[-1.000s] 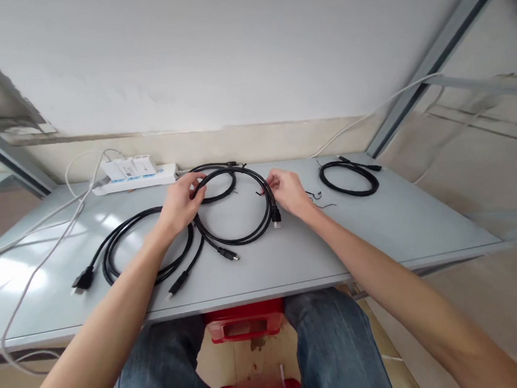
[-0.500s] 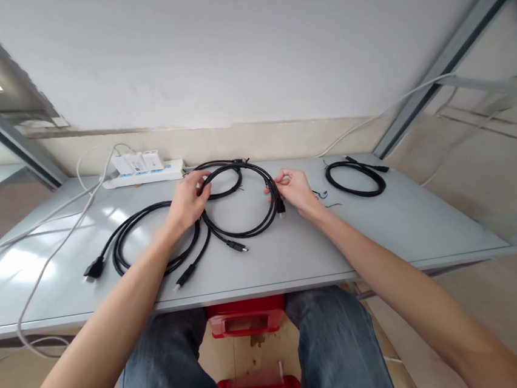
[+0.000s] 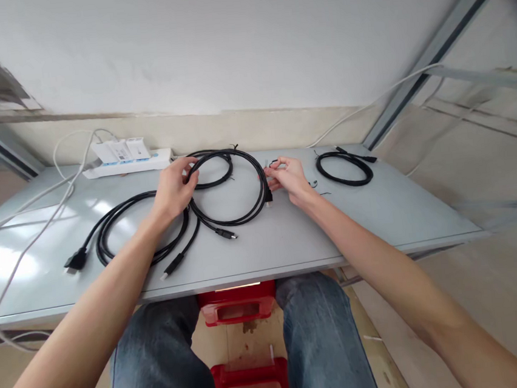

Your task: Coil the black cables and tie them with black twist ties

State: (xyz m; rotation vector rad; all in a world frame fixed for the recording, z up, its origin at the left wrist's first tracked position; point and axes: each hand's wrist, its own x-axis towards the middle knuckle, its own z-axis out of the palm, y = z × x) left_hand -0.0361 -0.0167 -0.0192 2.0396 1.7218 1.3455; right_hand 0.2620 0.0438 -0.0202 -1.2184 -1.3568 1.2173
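My left hand is closed around the left side of a coiled black cable with HDMI-like plugs. This coil is tilted a little, its upper part over another coiled cable behind it. Just off the coil's right side, my right hand pinches a thin black twist tie between thumb and fingers. One plug hangs at the coil's right, and the other plug points to the front right. Under my left forearm lies a larger loose cable coil, partly hidden.
A white power strip with chargers stands by the wall, its white cords crossing the left side. Another coiled cable lies at the right of the grey table. Loose ties lie near my right wrist.
My right hand has drawn slightly away from the coil's right side, and the black tie now shows above its fingers. My left hand keeps its hold. The whole view has shifted slightly.
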